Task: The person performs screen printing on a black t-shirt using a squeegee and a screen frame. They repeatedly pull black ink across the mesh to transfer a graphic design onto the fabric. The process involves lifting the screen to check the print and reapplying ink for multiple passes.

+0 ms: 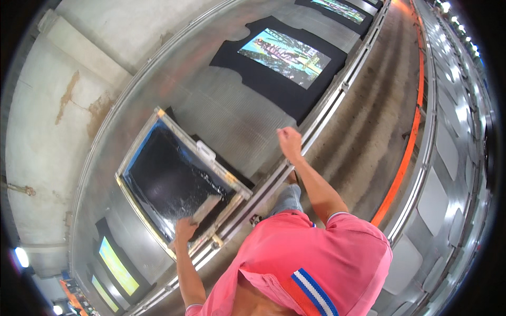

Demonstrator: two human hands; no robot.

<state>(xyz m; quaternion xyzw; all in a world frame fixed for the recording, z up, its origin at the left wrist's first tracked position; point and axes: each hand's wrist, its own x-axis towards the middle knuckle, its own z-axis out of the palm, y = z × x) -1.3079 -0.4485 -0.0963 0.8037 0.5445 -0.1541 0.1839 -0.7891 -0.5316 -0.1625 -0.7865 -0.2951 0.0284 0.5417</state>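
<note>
My left hand (185, 230) is closed around a squeegee (206, 208), a pale flat bar resting inside the near end of a screen printing frame (138, 198). Dark wet ink (167, 167) covers the mesh, with blue along its far edge. The frame lies on the long grey printing table, over dark fabric that shows past its right side. Held out to the right, above the table's near rail, my right hand (290, 143) is curled into a loose fist with nothing visible in it. A white handle-like piece (205, 151) sits on the frame's right side.
A black shirt panel (284, 57) with a colourful print lies farther up the table, and another printed panel (340, 11) beyond. Yellow-printed dark panels (118, 266) lie lower left. A metal rail (327, 108) edges the table. Across the aisle, an orange strip (406, 158) borders racks of grey boards.
</note>
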